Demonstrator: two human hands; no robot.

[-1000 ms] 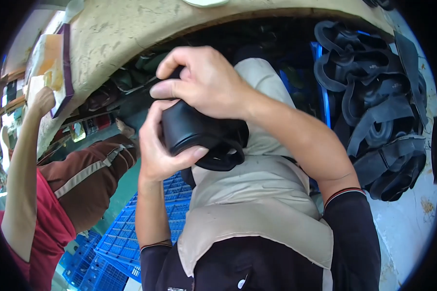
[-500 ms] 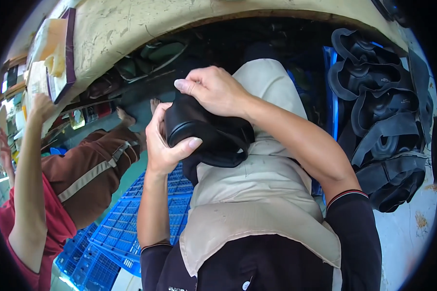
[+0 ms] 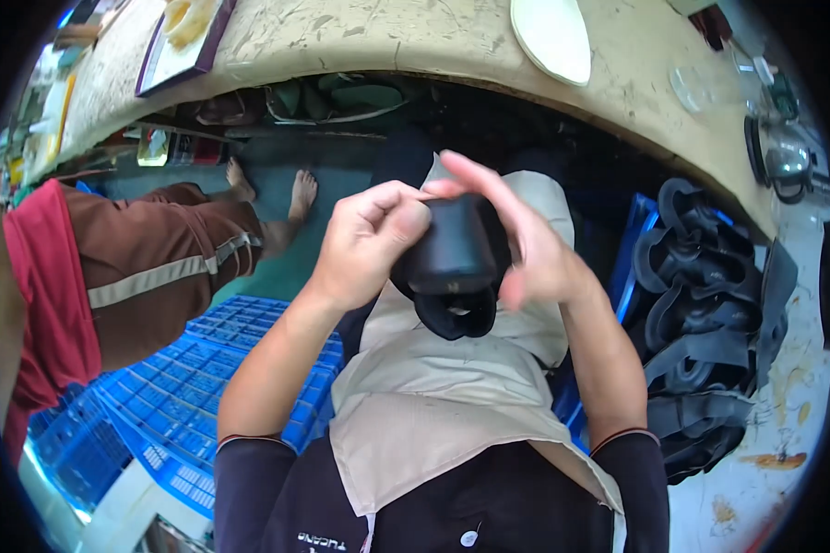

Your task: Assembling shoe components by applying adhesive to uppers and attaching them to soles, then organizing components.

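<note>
A black, smooth shoe upper (image 3: 452,241) is above my lap, its rounded end toward me and its dark opening below. My left hand (image 3: 369,241) pinches its far left edge between thumb and bent fingers. At the right side, my right hand (image 3: 537,241) is slightly blurred, its fingers stretched toward the left fingertips and its thumb apart from them. Between the fingertips stands a small grey pointed piece (image 3: 433,172), and I cannot tell whether it belongs to the upper. A beige apron (image 3: 452,387) covers my lap below.
Several black shoe uppers (image 3: 701,304) are stacked at my right beside a blue crate edge (image 3: 634,235). A worn table (image 3: 341,37) curves ahead, bearing a white sole-shaped piece (image 3: 553,37) and a shallow box (image 3: 184,41). Blue crates (image 3: 184,387) and a co-worker's brown trousers (image 3: 157,244) are at left.
The shoe upper has turned, bringing its rounded end toward me. My right hand has moved from its top to its right side; my left hand now pinches its far edge. My view has shifted.
</note>
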